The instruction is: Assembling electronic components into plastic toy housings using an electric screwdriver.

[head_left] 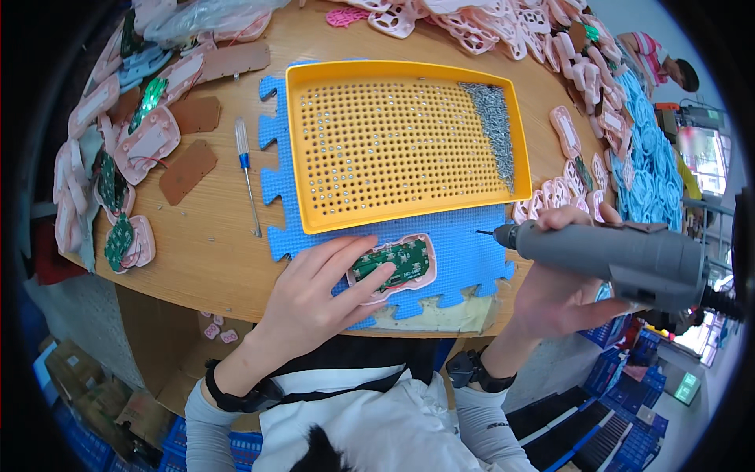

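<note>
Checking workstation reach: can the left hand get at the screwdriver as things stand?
Likely yes: the screwdriver lies uncovered on the tabletop left of the yellow tray, seemingly nothing blocking the left hand. That hand, though, touches the green circuit board and would have to leave it.

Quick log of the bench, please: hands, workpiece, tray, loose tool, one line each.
Left hand: touching green circuit board and pink shell
Right hand: gripping grey power driver, bit off the board
Workpiece: board inside shell, on blue foam mat
Tray: yellow tray, perforated, silvery screws heaped at right end
Loose tool: screwdriver on table, left of tray
</note>
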The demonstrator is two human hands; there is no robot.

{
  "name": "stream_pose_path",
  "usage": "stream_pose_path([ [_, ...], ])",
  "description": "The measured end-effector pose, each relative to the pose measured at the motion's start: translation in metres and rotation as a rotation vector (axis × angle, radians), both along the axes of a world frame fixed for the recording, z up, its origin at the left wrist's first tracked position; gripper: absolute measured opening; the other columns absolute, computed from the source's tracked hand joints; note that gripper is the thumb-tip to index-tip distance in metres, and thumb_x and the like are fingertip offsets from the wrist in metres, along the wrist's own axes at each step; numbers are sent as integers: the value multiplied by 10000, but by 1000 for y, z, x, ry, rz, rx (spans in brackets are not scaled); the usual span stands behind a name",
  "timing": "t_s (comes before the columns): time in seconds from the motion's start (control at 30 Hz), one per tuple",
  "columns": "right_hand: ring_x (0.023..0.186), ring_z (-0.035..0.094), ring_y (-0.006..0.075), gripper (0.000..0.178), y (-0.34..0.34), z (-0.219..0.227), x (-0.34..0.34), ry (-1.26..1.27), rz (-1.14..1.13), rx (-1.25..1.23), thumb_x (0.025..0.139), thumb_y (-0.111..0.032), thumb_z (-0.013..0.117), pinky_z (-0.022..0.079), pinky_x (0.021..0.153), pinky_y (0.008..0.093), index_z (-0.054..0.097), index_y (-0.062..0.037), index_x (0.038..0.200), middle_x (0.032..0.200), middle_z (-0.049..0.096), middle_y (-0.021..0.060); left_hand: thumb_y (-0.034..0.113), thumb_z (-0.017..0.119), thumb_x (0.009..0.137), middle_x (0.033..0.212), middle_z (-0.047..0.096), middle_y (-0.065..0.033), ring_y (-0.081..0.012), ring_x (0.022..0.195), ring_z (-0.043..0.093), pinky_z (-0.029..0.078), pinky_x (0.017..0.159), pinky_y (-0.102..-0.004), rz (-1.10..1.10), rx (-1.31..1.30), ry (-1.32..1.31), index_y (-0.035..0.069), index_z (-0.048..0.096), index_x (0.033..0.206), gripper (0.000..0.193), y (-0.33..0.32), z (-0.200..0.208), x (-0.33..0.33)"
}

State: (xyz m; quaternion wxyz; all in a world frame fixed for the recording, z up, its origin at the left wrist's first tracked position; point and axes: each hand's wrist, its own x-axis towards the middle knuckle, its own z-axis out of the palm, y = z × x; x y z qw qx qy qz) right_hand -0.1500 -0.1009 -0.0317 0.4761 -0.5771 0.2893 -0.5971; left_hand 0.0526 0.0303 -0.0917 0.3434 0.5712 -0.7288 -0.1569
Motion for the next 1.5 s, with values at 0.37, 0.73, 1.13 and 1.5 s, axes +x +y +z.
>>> stream_pose_path([
  [0.37,906,555,264,822,6,-10,1,-2,-99,70,875,-670,217,400,877,386,282,17,1321,1020,560,255,180,757,664,1131,574,-100,-273,993,548,457,817,-369,-10,-29,-46,128,637,1103,457,-4,5,-1],
  [0.73,1281,361,392,714,10,-27,-15,-77,-80,95,900,-615,257,270,1060,445,274,-63,1352,1296,413,306,193,792,620,1179,551,-128,-300,1007,536,454,840,-383,-18,43,-32,96,616,1151,567,-5,11,-2],
  [1.13,1224,409,286,724,8,-25,-13,-88,-175,73,898,-552,386,269,1040,426,232,-13,1356,1300,417,206,135,668,784,850,639,-153,-277,734,636,500,638,-352,-951,354,1369,-4,646,915,192,0,110,-27],
  [1.5,1191,435,292,615,11,-29,-19,-72,-196,34,923,-491,348,295,1021,436,288,-29,1324,1244,455,200,221,732,779,778,586,-91,-271,694,567,435,603,-357,-1257,333,1964,25,615,818,232,21,131,-80],
])
